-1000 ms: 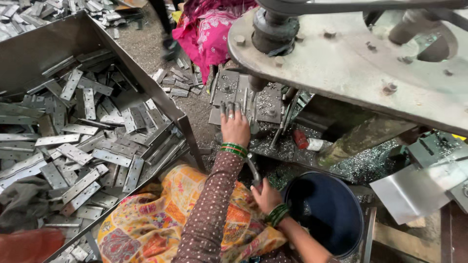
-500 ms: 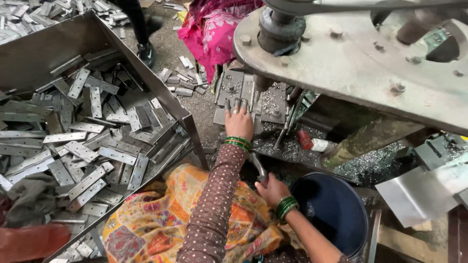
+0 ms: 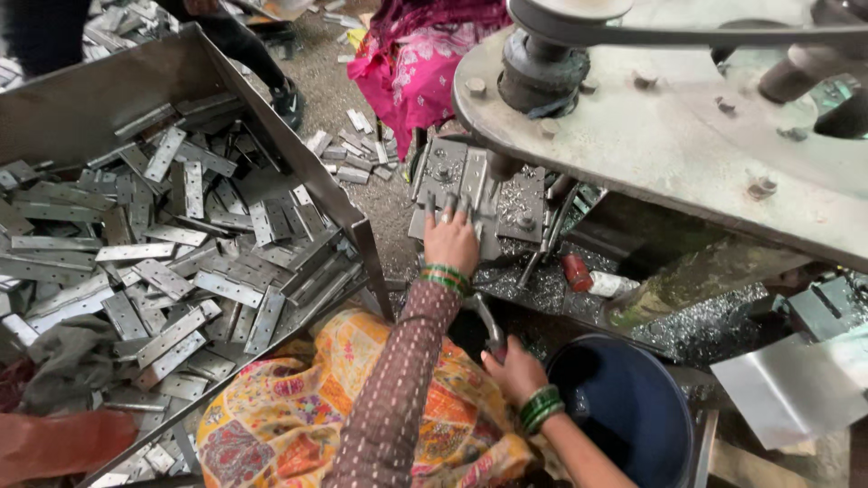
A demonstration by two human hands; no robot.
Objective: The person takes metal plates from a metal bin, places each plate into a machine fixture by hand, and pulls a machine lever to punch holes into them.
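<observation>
A large open grey sheet-metal bin (image 3: 108, 90) holds a heap of flat, perforated steel strips (image 3: 181, 262) and a crumpled grey rag (image 3: 68, 361). More loose strips (image 3: 348, 149) lie scattered on the gritty concrete floor (image 3: 389, 212) beside it.

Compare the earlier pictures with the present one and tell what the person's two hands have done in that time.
Little changed. The left hand stays flat on the metal plate under the press, fingers spread. The right hand keeps its grip on the metal handle beside the blue bucket. Only the camera view shifted slightly. The tray of hinge plates lies as it was.
</observation>
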